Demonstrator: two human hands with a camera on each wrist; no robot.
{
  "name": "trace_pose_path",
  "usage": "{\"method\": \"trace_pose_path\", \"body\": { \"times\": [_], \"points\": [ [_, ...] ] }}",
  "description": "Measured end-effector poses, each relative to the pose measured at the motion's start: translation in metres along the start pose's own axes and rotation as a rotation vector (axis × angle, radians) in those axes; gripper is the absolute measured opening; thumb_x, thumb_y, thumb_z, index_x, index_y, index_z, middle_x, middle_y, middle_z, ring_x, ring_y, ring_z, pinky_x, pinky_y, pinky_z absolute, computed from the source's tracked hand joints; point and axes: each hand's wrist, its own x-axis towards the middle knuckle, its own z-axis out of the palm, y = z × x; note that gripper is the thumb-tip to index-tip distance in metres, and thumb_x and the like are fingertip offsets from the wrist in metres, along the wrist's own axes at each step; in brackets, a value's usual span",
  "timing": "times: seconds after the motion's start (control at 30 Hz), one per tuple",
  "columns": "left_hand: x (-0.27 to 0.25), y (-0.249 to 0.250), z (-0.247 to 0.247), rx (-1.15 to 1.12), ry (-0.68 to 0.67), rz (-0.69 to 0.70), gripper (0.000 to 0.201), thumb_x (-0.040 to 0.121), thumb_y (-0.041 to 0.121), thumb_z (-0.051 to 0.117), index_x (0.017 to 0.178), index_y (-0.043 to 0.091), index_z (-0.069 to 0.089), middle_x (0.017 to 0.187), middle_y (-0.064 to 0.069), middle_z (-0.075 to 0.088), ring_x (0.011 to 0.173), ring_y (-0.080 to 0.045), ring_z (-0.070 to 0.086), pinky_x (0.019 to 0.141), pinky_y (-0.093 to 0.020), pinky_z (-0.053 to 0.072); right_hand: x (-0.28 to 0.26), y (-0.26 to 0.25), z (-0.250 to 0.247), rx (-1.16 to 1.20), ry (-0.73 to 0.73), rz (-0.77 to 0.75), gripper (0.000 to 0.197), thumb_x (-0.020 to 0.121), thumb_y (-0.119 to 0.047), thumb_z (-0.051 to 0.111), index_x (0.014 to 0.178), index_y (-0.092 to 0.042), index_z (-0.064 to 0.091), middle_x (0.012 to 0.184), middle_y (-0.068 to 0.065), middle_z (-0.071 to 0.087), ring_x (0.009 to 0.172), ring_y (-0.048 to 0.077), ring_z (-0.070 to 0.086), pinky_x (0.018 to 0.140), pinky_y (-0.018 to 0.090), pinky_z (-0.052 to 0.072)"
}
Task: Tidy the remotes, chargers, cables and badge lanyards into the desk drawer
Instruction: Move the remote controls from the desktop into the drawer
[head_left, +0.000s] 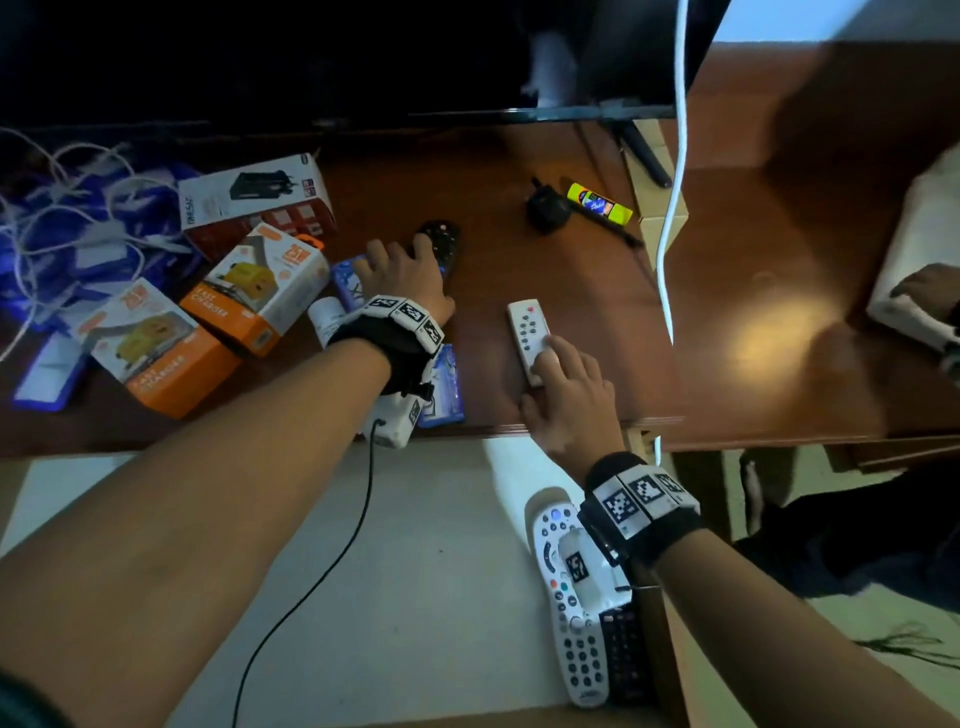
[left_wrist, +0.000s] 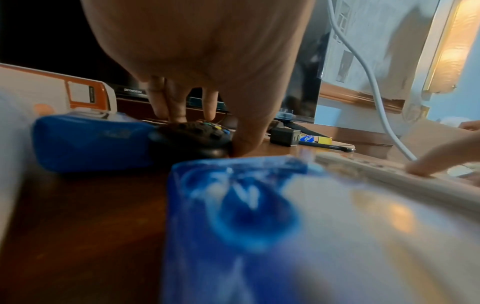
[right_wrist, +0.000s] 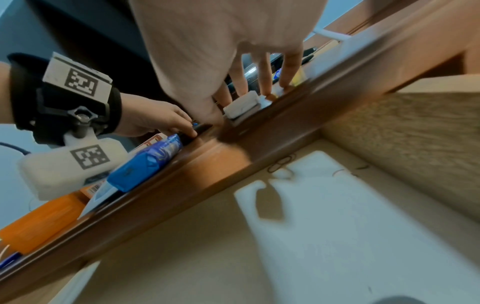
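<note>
On the brown wooden desk top (head_left: 571, 270), our left hand (head_left: 402, 278) is laid over a black oval remote control (head_left: 440, 240), fingers on its buttons and thumb at its near edge; whether it is gripped yet we cannot tell. Our right hand (head_left: 569, 400) reaches to a small white rectangular remote (head_left: 527, 338) near the front edge, fingers fairly straight on its near end and the thumb on the desk beside it, nothing clamped.

Below, the open desk drawer (head_left: 405, 545) holds a long white remote with grey buttons (head_left: 569, 613) and a slim black remote (head_left: 626, 654) side by side at its right. We judge the remote-gathering step is under way. Next, each hand needs to close round its remote, lift, and carry it back over the edge into the drawer.

Far left, orange-and-white charger boxes (head_left: 249, 291), white cables (head_left: 67, 208) and blue lanyards (head_left: 52, 249) wait.
</note>
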Motion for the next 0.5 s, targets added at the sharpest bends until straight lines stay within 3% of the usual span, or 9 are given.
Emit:
{"method": "trace_pose_path", "body": {
  "times": [0.1,0.23,0.37,0.5],
  "points": [
    [0.000,0.005,-0.007,-0.040,0.017,-0.010,0.074,0.077,0.040,0.069,0.135,0.015,0.029,0.132,-0.022,0.044,0.125,-0.039,0.034,0.100,-0.049,0.026,-0.008,0.009,0.002,-0.023,0.106,0.058,0.026,0.075,-0.016,0.067,0.094,-0.008,0.050,0.125,0.013,0.054,0.103,0.038,0.051,0.071,0.049,0.050],
    [-0.009,0.013,-0.027,-0.164,0.103,-0.015,0.071,0.079,0.038,0.066,0.135,0.017,0.028,0.131,-0.022,0.044,0.122,-0.040,0.038,0.099,-0.050,0.029,-0.011,0.017,0.000,-0.045,0.156,0.182,0.026,0.075,-0.019,0.071,0.090,-0.005,0.054,0.107,0.014,0.056,0.092,0.037,0.052,0.067,0.050,0.051],
    [-0.045,0.019,-0.042,-0.421,0.147,0.036,0.068,0.078,0.035,0.065,0.134,0.019,0.030,0.129,-0.017,0.046,0.119,-0.037,0.040,0.094,-0.045,0.036,-0.011,0.018,-0.009,-0.020,0.165,0.252,0.018,0.075,-0.006,0.062,0.090,-0.002,0.055,0.107,0.016,0.051,0.092,0.036,0.048,0.070,0.048,0.050],
    [-0.107,0.023,-0.020,-0.745,0.139,0.141,0.068,0.069,0.037,0.069,0.128,0.021,0.039,0.114,-0.008,0.057,0.106,-0.030,0.051,0.090,-0.040,0.043,-0.028,0.014,-0.021,0.112,0.155,0.453,0.043,0.064,-0.004,0.063,0.104,-0.006,0.046,0.110,0.015,0.040,0.096,0.034,0.043,0.079,0.043,0.045]
  ]
}}
